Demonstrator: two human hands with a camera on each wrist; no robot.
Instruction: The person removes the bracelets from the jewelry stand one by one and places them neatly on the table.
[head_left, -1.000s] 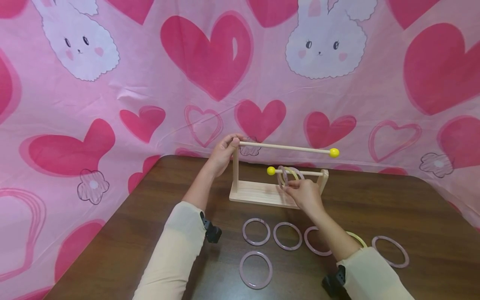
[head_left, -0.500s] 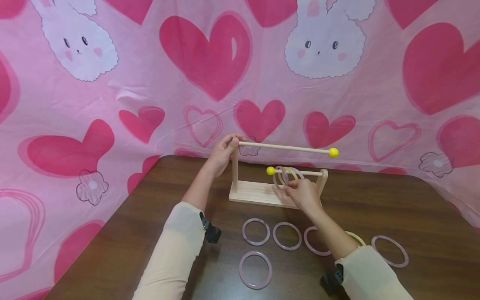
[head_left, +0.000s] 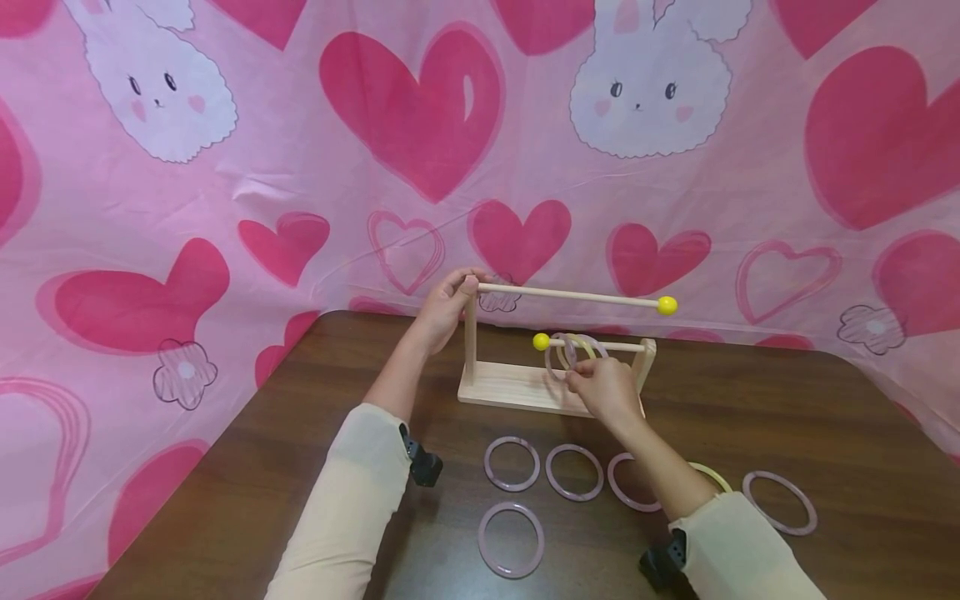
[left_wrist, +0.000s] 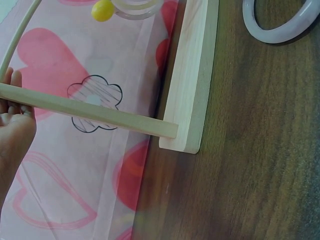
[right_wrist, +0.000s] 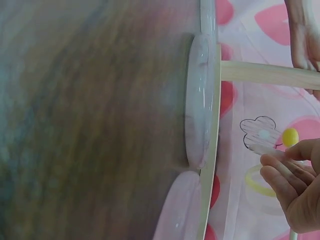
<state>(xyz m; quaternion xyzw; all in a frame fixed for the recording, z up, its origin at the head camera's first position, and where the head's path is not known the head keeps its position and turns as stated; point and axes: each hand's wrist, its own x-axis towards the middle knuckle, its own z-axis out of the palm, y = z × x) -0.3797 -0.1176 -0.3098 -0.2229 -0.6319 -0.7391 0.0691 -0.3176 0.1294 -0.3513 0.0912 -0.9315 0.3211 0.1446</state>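
Observation:
A wooden two-armed stand (head_left: 517,387) is on the table, each horizontal rod ending in a yellow ball. My left hand (head_left: 442,315) holds the top of its left post (left_wrist: 100,111), fingers around the wood. At the lower rod (head_left: 624,346), my right hand (head_left: 611,390) pinches a translucent purple ring (right_wrist: 265,150) between thumb and fingers. That ring encircles the rod near the lower yellow ball (head_left: 542,342). Behind it hang a yellow ring (right_wrist: 257,187) and another purple one (head_left: 602,347), partly hidden by the right hand.
Several purple rings lie flat in front of the stand, among them a near one (head_left: 512,574) and a far-right one (head_left: 812,520). A yellow ring (head_left: 712,472) is partly under the right forearm. A pink heart-print cloth (head_left: 375,167) hangs behind the table (head_left: 300,483).
The pinched purple ring has tilted, its lower side shifting slightly left. My right fingers have moved only a little, and the left hand stays on the post.

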